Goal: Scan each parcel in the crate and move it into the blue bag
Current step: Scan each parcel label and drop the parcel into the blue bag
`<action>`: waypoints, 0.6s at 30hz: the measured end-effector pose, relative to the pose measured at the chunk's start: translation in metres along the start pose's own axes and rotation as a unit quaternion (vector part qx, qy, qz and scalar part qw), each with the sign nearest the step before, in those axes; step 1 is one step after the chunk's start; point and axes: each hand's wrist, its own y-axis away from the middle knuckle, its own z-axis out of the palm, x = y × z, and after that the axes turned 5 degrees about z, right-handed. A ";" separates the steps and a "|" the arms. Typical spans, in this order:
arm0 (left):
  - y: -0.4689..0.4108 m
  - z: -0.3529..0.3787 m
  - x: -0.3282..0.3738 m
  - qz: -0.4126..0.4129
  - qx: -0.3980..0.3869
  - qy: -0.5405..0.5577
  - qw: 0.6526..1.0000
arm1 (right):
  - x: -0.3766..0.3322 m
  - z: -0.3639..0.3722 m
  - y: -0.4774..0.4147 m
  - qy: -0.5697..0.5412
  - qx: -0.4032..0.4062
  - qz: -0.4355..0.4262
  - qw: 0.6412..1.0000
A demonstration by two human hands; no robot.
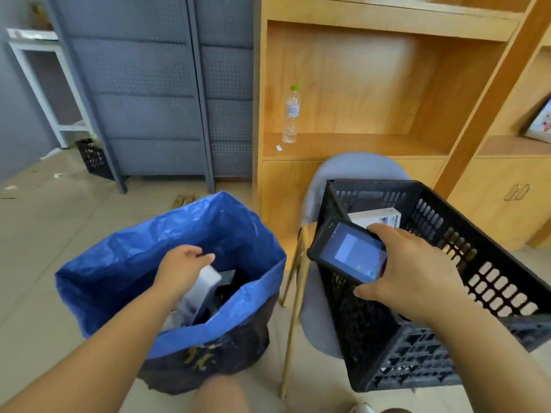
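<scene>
Our left grip (185,263) pinching a parcel (202,289) inside the bag (125,257), right grip (408,269) clasping the scanner (348,251) over the crate (465,234)

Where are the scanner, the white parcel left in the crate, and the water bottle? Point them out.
scanner (351,251): head view, on its lit screen.
white parcel in the crate (376,217): head view, on its top face.
water bottle (291,116): head view, on its clear body, upright on the wooden shelf.
</scene>
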 end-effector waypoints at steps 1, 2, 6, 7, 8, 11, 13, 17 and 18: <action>0.003 0.006 0.002 0.002 -0.033 0.000 0.999 | 0.004 -0.001 0.001 0.000 -0.001 0.010 1.000; 0.006 0.012 0.005 0.005 -0.066 0.000 0.998 | 0.009 -0.002 0.003 0.001 -0.003 0.021 1.000; 0.019 0.046 0.031 0.056 -0.179 -0.049 0.981 | 0.037 -0.009 0.010 -0.006 -0.009 0.062 0.998; 0.022 0.055 0.041 0.074 -0.199 -0.067 0.975 | 0.046 -0.012 0.012 -0.008 -0.006 0.073 0.997; 0.025 0.064 0.053 0.089 -0.216 -0.077 0.969 | 0.055 -0.014 0.014 -0.006 -0.004 0.084 0.996; 0.035 0.092 0.088 0.144 -0.255 -0.077 0.953 | 0.085 -0.021 0.021 0.006 0.009 0.122 0.992; 0.042 0.114 0.113 0.179 -0.272 -0.062 0.943 | 0.106 -0.025 0.025 0.018 0.016 0.151 0.988; 0.049 0.166 0.159 0.271 -0.283 -0.069 0.917 | 0.149 -0.030 0.032 0.031 0.023 0.197 0.980; 0.050 0.180 0.168 0.294 -0.293 -0.077 0.907 | 0.159 -0.030 0.033 0.032 0.023 0.207 0.978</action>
